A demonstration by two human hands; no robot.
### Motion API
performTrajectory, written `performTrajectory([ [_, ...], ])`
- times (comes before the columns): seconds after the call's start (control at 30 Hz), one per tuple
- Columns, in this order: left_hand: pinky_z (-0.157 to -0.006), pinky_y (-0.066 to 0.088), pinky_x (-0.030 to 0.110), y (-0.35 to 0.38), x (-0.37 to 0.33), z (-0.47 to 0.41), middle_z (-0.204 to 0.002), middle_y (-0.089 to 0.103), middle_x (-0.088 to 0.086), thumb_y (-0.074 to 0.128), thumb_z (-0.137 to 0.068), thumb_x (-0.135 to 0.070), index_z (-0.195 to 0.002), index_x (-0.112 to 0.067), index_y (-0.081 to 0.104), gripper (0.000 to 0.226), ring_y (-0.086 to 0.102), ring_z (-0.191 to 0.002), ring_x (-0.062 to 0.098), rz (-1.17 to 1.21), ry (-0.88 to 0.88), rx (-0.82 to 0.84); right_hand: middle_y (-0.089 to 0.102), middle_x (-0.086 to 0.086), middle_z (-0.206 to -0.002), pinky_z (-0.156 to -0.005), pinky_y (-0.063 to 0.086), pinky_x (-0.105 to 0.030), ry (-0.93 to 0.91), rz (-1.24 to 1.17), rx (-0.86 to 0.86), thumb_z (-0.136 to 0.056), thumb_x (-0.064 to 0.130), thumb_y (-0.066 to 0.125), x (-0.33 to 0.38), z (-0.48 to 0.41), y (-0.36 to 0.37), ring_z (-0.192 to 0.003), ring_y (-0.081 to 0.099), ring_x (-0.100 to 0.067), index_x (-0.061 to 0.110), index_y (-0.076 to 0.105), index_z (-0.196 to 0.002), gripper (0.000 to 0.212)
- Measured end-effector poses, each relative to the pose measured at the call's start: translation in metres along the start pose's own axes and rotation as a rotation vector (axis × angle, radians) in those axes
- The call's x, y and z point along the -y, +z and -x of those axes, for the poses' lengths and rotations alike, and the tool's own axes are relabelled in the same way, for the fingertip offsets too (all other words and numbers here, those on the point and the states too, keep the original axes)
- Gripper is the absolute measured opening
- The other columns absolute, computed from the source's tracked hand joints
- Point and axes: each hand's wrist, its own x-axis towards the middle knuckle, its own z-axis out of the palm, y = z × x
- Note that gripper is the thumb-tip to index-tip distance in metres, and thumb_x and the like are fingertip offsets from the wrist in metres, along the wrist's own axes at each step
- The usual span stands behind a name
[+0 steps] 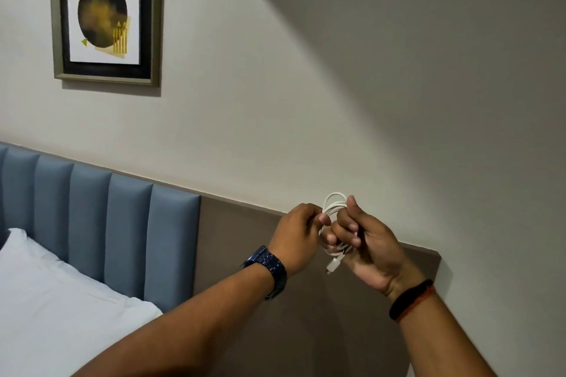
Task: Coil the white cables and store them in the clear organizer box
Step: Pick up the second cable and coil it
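Observation:
A white cable [333,204] is wound into a small coil held up in the air in front of the wall. My right hand [367,242] grips the coil with curled fingers, thumb pointing up beside the loops. My left hand [298,234] pinches the cable on the coil's left side. A white plug end [332,266] hangs down below the two hands. The clear organizer box is not in view.
A blue padded headboard [92,223] and a white pillow [46,300] lie at the lower left. A brown wall panel [239,239] runs behind my hands. A framed picture [104,15] hangs at the upper left.

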Motion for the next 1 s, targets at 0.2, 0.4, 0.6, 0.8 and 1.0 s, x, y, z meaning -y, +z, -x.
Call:
performTrajectory([
  [0.2, -0.058, 0.035, 0.015, -0.001, 0.004, -0.007, -0.092, 0.062, 0.002, 0.047, -0.095, -0.017, -0.085, -0.017, 0.059, 0.015, 0.054, -0.079, 0.016, -0.020, -0.055, -0.066, 0.051, -0.003, -0.053, -0.073, 0.055, -0.029, -0.085, 0.280, -0.250, -0.085, 0.041, 0.052, -0.004, -0.001, -0.001, -0.066, 0.060, -0.019, 0.008, 0.056, -0.067, 0.038],
  [0.4, -0.055, 0.040, 0.017, 0.003, 0.008, -0.013, -0.074, 0.064, -0.006, 0.056, -0.091, -0.025, -0.084, -0.018, 0.064, 0.013, 0.057, -0.067, 0.010, 0.099, -0.202, -0.112, 0.060, 0.005, -0.058, -0.062, 0.053, -0.023, -0.200, 0.639, -0.425, -0.095, 0.031, 0.047, -0.016, -0.007, -0.003, -0.061, 0.061, -0.010, 0.011, 0.058, -0.071, 0.033],
  [0.6, -0.084, 0.056, 0.043, 0.008, 0.006, -0.010, -0.089, 0.072, 0.011, 0.056, -0.092, -0.017, -0.094, -0.012, 0.066, 0.012, 0.069, -0.086, 0.027, 0.355, -0.335, -0.076, 0.064, -0.008, -0.069, -0.070, 0.056, -0.035, -0.193, 0.683, -0.471, -0.095, 0.027, 0.050, -0.020, -0.010, -0.008, -0.069, 0.065, -0.019, 0.010, 0.059, -0.071, 0.031],
  [0.8, -0.089, 0.054, 0.045, 0.008, 0.000, -0.004, -0.080, 0.070, 0.009, 0.050, -0.093, -0.014, -0.110, -0.018, 0.050, 0.017, 0.069, -0.087, 0.030, 0.605, -0.411, -0.047, 0.072, -0.021, -0.080, -0.073, 0.059, -0.042, -0.193, 0.694, -0.490, -0.095, 0.023, 0.050, -0.019, -0.009, -0.005, -0.076, 0.070, -0.031, 0.001, 0.065, -0.083, 0.029],
  [1.0, -0.084, 0.057, 0.046, 0.001, -0.005, -0.002, -0.094, 0.069, 0.017, 0.079, -0.067, -0.022, -0.101, -0.017, 0.054, 0.042, 0.070, -0.083, 0.029, 0.583, -0.475, 0.008, 0.068, -0.023, -0.076, -0.076, 0.054, -0.054, -0.188, 0.812, -0.518, -0.095, 0.024, 0.051, -0.018, -0.009, -0.004, -0.070, 0.063, -0.029, 0.000, 0.061, -0.078, 0.031],
])
